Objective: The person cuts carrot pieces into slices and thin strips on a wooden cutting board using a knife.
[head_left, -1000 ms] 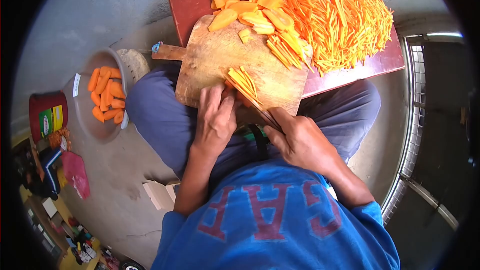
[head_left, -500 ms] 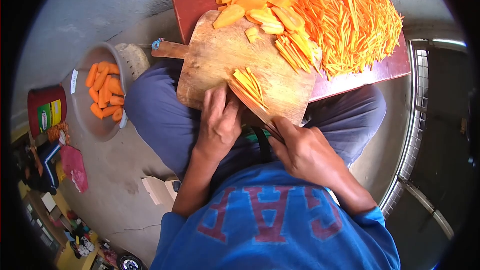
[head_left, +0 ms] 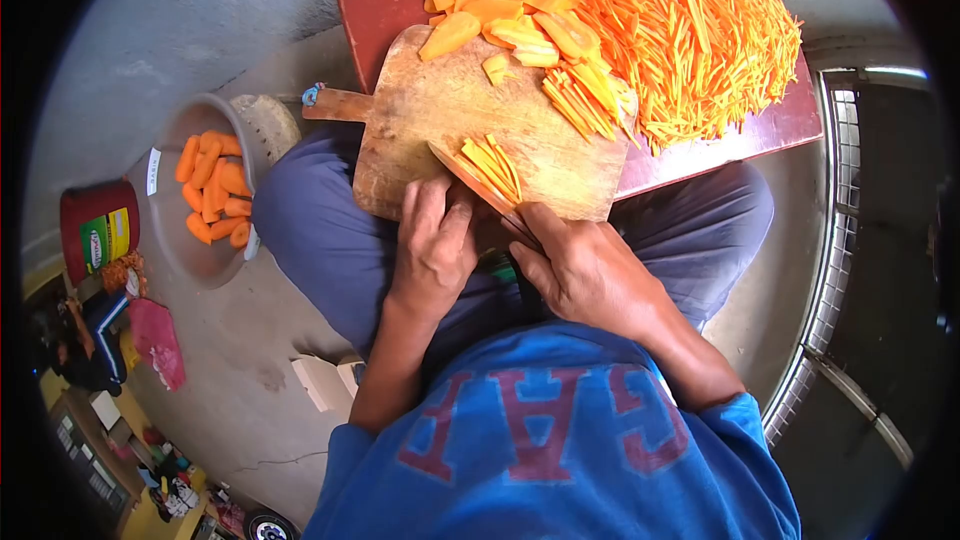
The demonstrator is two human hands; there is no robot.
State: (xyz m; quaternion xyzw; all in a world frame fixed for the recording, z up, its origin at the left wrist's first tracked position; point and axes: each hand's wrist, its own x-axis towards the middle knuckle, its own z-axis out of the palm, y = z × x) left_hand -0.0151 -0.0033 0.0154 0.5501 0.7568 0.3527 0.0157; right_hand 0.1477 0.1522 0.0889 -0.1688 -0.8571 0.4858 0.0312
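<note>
"Where are the cut carrot strips lying from where you stand?"

"On the near half of the chopping board, in a small fan. Their long axis slants from the far left down toward the person's right, and the knife lies along their left side on nearly the same slant, tip pointing away."

"So the blade comes between them and the left hand?"

"Exactly. The left fingers are just left of the blade, bent down and close together at the board's near edge. Whether they pinch a piece underneath, I can't tell; the knuckles cover it."

"And the right hand?"

"Closed round the knife's handle, at the near end of the blade. Its forefinger sits just beside the near ends of the strips."

"Which hand is nearer to them, then?"

"Close call, but I'd say the right: nothing stands between it and those near ends, while the left has the blade in its way."

"And further out?"

"The chopping board overlaps the red bench, with flat carrot slices by its far edge and a big heap of shreds to the right. Whole carrots sit in a basin on the left."
</note>
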